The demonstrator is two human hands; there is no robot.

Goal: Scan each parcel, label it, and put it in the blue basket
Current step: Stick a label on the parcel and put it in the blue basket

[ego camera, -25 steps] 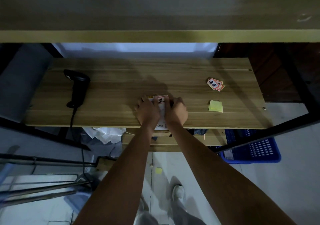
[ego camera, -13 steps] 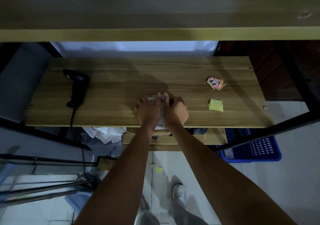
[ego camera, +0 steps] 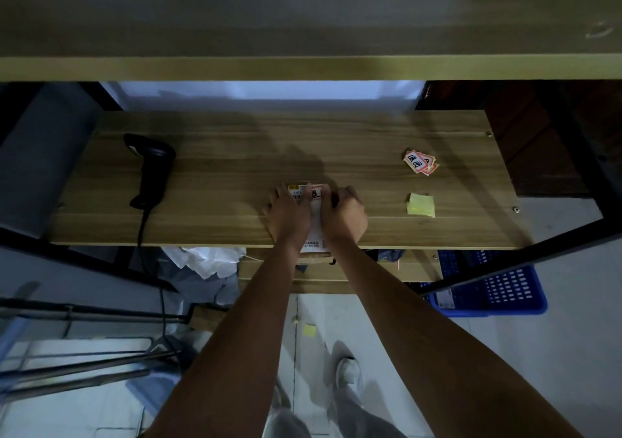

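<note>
- While both hands work at the middle of the table, the scanner lies idle far to the left, its cord dropping over the front edge.
- The left hand rests on the parcel, fingers spread and fairly straight, pressing it down rather than gripping it.
- The parcel lies flat at the table's front edge, its near end overhanging slightly, with a red-bordered label on its far end.
- The right hand sits just beside the left, fingers curled over the label's right side; whether they pinch it or only press it I cannot tell.
- Further right lie a small pile of spare labels and yellow backing papers; the blue basket sits on the floor below, to the right.
- Risk, as I judge it: the label could go on creased or crooked if pressed unevenly, and the overhanging parcel could tip off the edge if the left hand's weight shifts toward the near end.
- Against the frame 1 second ago, the hands have barely moved; the label shows a little less under the right hand's fingers.
</note>
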